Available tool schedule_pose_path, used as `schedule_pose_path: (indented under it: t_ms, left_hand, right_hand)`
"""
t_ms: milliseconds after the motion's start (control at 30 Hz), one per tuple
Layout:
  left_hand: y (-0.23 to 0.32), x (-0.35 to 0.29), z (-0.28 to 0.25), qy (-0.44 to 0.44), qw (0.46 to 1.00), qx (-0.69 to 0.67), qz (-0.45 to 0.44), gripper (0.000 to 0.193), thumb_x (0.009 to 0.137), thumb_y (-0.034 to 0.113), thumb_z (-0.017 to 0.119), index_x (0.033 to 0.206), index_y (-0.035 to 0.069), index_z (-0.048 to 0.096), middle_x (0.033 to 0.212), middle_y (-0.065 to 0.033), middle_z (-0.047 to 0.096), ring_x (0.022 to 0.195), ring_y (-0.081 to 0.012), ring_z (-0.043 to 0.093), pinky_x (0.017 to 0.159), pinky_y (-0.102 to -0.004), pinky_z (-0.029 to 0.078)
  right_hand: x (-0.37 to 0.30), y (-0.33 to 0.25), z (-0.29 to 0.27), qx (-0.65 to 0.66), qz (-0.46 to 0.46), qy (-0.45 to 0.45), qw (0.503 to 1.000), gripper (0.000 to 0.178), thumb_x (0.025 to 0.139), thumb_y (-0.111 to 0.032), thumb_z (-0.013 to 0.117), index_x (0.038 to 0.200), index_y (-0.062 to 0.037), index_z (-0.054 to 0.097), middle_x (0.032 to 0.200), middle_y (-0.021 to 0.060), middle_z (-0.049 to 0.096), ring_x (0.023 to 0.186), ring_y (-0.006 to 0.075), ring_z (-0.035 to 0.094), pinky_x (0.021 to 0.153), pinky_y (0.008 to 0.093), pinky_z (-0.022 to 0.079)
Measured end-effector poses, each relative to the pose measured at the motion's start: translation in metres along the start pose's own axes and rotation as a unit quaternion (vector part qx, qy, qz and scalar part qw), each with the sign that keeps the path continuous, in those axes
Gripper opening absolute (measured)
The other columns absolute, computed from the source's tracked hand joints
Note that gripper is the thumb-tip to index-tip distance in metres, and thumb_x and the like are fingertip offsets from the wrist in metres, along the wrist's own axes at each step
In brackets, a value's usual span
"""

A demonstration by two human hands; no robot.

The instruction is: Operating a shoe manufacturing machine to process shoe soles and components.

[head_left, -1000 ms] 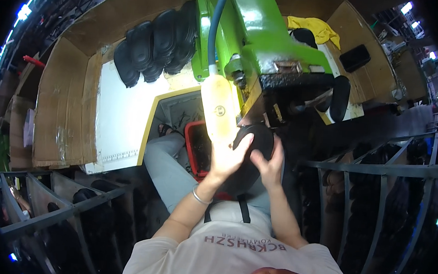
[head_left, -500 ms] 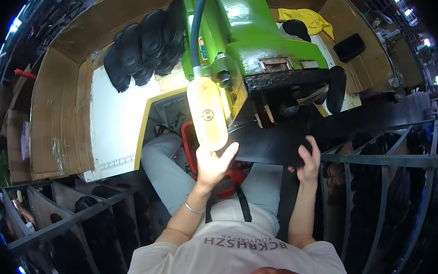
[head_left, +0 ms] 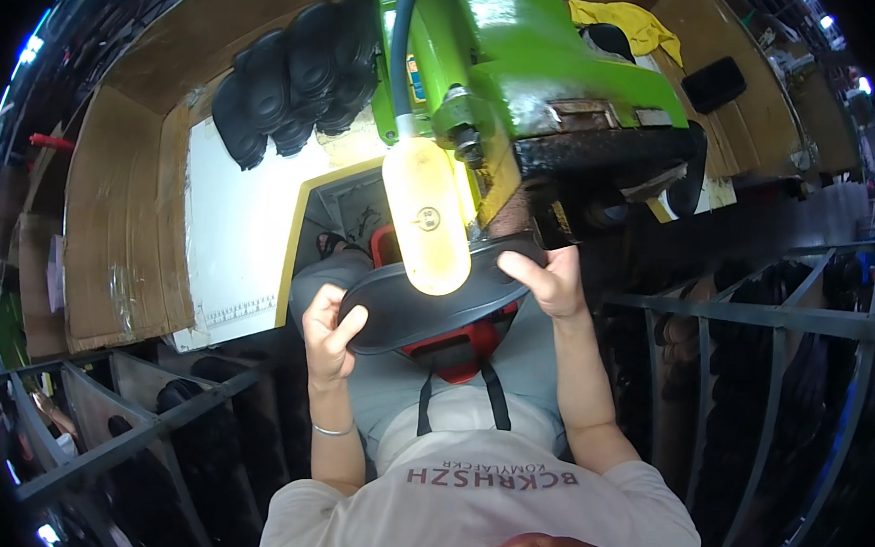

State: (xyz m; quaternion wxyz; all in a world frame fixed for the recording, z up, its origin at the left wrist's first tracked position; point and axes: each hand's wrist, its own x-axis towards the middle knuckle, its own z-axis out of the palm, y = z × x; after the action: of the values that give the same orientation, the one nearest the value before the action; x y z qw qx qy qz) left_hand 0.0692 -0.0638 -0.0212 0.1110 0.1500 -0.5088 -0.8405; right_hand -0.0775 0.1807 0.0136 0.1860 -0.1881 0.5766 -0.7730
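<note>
A black shoe sole (head_left: 415, 317) spans the space between my hands, in front of my lap. Its left end is pinched by my left hand (head_left: 331, 339), thumb on the upper face. Gripping the right end is my right hand (head_left: 554, 283), thumb also on top. The sole's far edge reaches up to the work head of a green machine (head_left: 569, 91); whether they touch I cannot tell. A lit yellow-white lamp (head_left: 426, 218) on a blue hose hangs over the sole and hides part of it.
Several black soles (head_left: 305, 70) are stacked at the far left of a white tabletop (head_left: 234, 241), inside cardboard walls (head_left: 124, 244). A yellow cloth (head_left: 628, 29) and a black block (head_left: 714, 90) lie at far right. Metal racks (head_left: 756, 315) flank me; red plastic (head_left: 453, 350) shows below.
The sole has shifted left and been turned: its ribbed face showed before, a smoother face with a rim shows now. My left hand moved left from beside the lamp; my right hand moved left and away.
</note>
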Motion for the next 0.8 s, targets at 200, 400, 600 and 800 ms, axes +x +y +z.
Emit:
schedule_pose_path:
  t_ms: [200,400,600,800]
  left_hand:
    - [-0.049,-0.034,0.006,-0.057,0.985,0.141,-0.081,0.017,0.078,-0.004,0.069,0.087,0.000,0.056,0.091,-0.0084,0.064,0.081,-0.0109,0.061,0.073,-0.0244,0.051]
    - [-0.100,-0.058,0.079,-0.163,0.942,0.283,-0.073,0.024,0.075,0.015,0.077,0.088,-0.001,0.066,0.069,-0.0027,0.065,0.058,-0.0058,0.055,0.053,-0.0245,0.046]
    - [-0.071,-0.026,0.065,-0.148,0.971,0.187,-0.014,0.023,0.091,0.006,0.054,0.111,-0.005,0.051,0.094,-0.0161,0.066,0.077,-0.0171,0.066,0.066,-0.0273,0.055]
    - [-0.041,0.059,-0.019,0.118,0.951,0.267,0.101,0.015,0.091,0.002,0.053,0.104,-0.004,0.055,0.092,-0.0117,0.064,0.083,-0.0135,0.064,0.068,-0.0246,0.053]
  right_hand:
    - [0.018,0.006,0.017,0.014,-0.012,0.000,1.000,0.056,0.069,0.009,0.072,0.119,0.0029,0.046,0.106,0.0104,0.061,0.095,0.0149,0.060,0.084,0.0285,0.050]
    - [0.005,-0.007,0.020,-0.039,0.006,0.042,0.998,0.031,0.070,0.005,0.073,0.096,0.0060,0.056,0.075,0.0065,0.064,0.067,0.0092,0.060,0.057,0.0228,0.047]
    - [-0.035,-0.082,-0.071,-0.231,-0.120,0.394,0.881,0.020,0.085,-0.007,0.062,0.104,-0.0043,0.059,0.072,-0.0002,0.060,0.057,0.0029,0.053,0.045,0.0146,0.035]
    - [0.003,-0.053,-0.170,-0.001,-0.226,0.507,0.832,0.045,0.088,-0.010,0.061,0.125,-0.0037,0.037,0.081,0.0120,0.056,0.050,0.0166,0.059,0.042,0.0272,0.050]
